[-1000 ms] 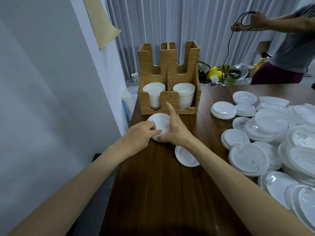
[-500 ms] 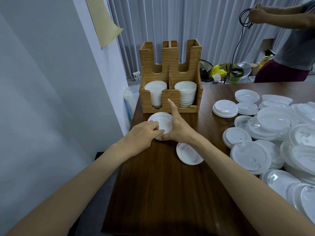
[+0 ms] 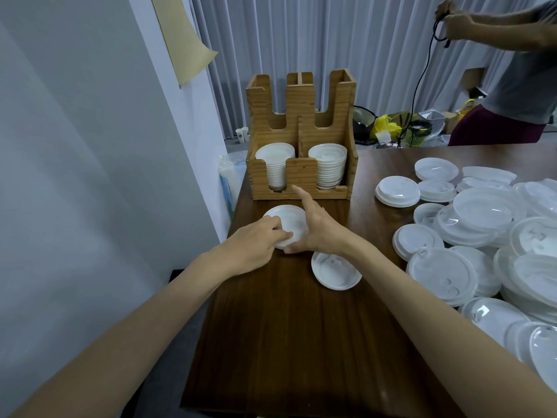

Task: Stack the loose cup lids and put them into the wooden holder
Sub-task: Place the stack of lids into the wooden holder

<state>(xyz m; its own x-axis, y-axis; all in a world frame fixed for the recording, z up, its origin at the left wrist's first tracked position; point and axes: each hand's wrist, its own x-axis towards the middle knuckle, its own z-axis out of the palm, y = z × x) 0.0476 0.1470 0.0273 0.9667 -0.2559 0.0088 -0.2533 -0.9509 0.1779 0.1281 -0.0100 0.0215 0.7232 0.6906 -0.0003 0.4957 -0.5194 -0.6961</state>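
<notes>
A small stack of white cup lids point(image 3: 286, 217) lies on the dark wooden table point(image 3: 286, 342), just in front of the wooden holder point(image 3: 301, 173). My left hand point(image 3: 256, 239) grips the stack's near left edge with curled fingers. On the stack's right side my right hand point(image 3: 319, 227) holds it, thumb at the near edge and index finger straight toward the holder. The holder's left compartment carries a narrow lid stack point(image 3: 275, 155) and its right compartment a wider one point(image 3: 328, 155). One loose lid point(image 3: 336, 271) lies under my right wrist.
A large heap of loose white lids point(image 3: 482, 212) covers the table's right side. A grey wall runs close along the table's left edge. Another person point(image 3: 512, 86) stands beyond the far right corner, handling a black cable.
Both my hands stay on the lid stack in nearly the same place. The person at the back has lifted the cable higher.
</notes>
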